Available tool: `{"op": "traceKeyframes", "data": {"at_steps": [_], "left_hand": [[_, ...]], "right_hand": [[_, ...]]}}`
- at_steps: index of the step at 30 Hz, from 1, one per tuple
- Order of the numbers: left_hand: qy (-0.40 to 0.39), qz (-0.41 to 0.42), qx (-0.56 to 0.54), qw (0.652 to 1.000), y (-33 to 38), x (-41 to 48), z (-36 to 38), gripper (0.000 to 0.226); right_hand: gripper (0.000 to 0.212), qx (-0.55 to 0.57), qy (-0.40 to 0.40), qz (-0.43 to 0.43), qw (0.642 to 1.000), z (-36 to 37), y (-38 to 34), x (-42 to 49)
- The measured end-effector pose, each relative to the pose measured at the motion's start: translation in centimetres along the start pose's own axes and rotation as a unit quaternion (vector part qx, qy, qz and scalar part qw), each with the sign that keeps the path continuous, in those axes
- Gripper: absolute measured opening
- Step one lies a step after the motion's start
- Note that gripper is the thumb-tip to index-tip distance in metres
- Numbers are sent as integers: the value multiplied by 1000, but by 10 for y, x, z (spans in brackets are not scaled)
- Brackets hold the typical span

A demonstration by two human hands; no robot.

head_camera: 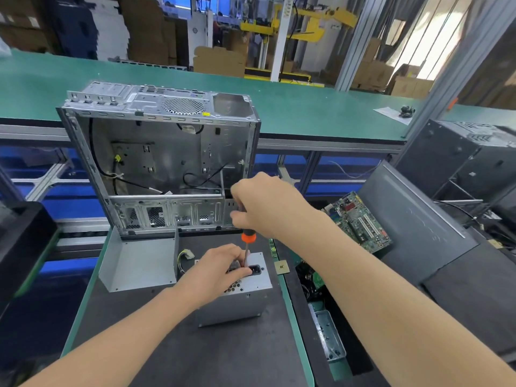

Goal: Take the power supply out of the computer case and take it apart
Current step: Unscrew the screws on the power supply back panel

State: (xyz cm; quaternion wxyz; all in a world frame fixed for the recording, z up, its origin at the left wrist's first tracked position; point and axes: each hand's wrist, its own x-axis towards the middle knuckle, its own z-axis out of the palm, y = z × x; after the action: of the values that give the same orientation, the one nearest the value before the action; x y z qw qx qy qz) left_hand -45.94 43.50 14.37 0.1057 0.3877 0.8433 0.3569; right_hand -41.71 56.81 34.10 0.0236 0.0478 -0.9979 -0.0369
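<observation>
The power supply (231,308) is out of the computer case (159,163) and stands on end on the dark table (195,353) right in front of it, socket face up. Left hand (217,268) sits on top of it with the fingers curled over the socket edge, holding the box steady. Right hand (265,205) is wrapped tight round the handle of an orange screwdriver (248,237), shaft pointing almost straight down, tip just beside those left fingers. Can't see the screw itself, the fingers hide it.

Just left of the box lies a bent grey metal sheet (139,263), probably 1 half of its shell, with a few yellow wires (185,255) between the 2. A circuit board (360,222) lies off to the right.

My worry: if the tip pops out of the screw under pressure it goes straight into the left fingers. A tilted shaft could also chew up the screw head, and pushing off-centre might tip the box since it's standing on end
</observation>
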Motion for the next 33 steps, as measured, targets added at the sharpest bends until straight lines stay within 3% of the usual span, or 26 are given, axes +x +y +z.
{"op": "traceKeyframes", "data": {"at_steps": [3,7,11,15,17,21,29,33], "left_hand": [[-6,-3,-7,1000,3,-2,-1,17],[6,5,-6,1000,4,-4,-1,18],[15,8,0,1000,4,-4,0,20],[22,4,2,1000,4,-4,1,20],[19,3,2,1000,4,-4,0,20],[13,4,-10,1000,4,-5,0,18],[9,14,-22,1000,7,-9,-4,21],[5,8,-17,1000,8,-9,-3,22]], "right_hand": [[15,62,-57,-58,995,-7,3,0],[17,116,-80,-103,985,-17,12,-5],[19,109,-31,-64,992,-15,15,-8],[56,-18,33,55,998,-3,2,-9],[58,-36,61,60,996,1,-3,-8],[36,-5,61,5,998,5,-4,-7],[4,125,-55,-119,983,-5,13,-9],[32,147,-70,-140,977,-10,19,-13]]}}
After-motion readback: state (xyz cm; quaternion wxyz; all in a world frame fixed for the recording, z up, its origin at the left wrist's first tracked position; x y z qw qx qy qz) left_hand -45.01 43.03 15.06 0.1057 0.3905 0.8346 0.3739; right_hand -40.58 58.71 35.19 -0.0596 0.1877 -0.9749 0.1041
